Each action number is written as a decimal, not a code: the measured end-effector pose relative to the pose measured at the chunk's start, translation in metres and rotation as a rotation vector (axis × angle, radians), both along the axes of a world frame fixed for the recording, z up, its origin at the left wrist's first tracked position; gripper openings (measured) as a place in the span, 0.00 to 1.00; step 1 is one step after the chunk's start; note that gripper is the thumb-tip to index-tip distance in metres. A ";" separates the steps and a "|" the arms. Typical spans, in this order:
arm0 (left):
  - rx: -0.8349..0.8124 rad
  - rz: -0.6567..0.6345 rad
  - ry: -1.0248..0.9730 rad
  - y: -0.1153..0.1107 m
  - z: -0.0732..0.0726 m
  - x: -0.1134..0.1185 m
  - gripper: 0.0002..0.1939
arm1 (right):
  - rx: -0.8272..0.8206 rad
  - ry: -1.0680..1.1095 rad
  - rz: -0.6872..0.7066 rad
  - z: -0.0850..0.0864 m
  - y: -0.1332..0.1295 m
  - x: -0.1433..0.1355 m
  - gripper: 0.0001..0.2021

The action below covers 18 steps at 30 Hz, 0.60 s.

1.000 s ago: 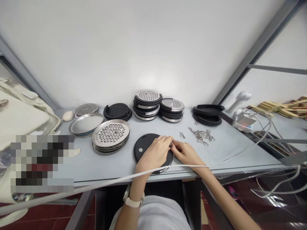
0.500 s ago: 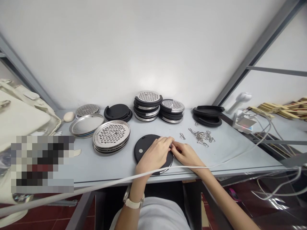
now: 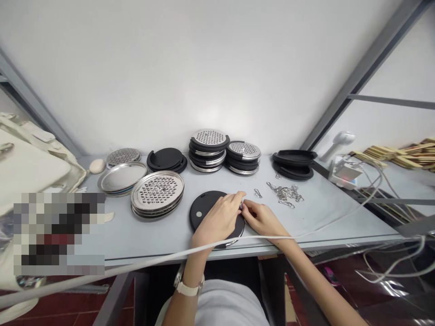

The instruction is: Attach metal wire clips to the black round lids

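A white wall [image 3: 210,68] is standing behind the grey tabletop [image 3: 322,217]. A slack white cable [image 3: 170,254] is crossing before the forearms and could be snagging them. A black disc [image 3: 207,201] is lying near the front edge; uneven pressing could be tipping it. The left hand [image 3: 220,217] is resting on it, the right hand [image 3: 260,219] is touching its edge; fingers are hiding either grip, so I cannot tell its hold. Loose clips [image 3: 283,194] could be scattering if brushed.

To my left, a cream bag [image 3: 32,156] slumps near a rounded off-white object [image 3: 97,166]. A white cable [image 3: 50,286] stretches across in front of me. Off to my right, flat wooden pieces [image 3: 404,155] lie heaped beyond a white handheld device [image 3: 340,144].
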<state>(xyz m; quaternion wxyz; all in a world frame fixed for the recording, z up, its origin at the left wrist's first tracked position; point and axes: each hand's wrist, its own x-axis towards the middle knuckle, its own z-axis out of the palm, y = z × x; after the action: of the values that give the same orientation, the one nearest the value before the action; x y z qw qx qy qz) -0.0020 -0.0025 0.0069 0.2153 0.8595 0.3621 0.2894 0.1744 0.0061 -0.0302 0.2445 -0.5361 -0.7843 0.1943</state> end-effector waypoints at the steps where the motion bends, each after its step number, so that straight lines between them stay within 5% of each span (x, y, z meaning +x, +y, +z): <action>1: -0.003 0.001 -0.001 0.000 0.000 0.000 0.21 | -0.001 0.004 -0.004 0.000 0.000 0.000 0.15; 18: -0.023 -0.003 0.017 0.001 0.000 0.000 0.18 | 0.016 0.007 0.009 0.004 -0.001 -0.002 0.14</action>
<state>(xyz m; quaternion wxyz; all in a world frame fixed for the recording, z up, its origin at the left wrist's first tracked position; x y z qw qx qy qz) -0.0023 -0.0019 0.0074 0.2227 0.8600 0.3659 0.2775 0.1729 0.0049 -0.0265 0.2507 -0.5297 -0.7875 0.1908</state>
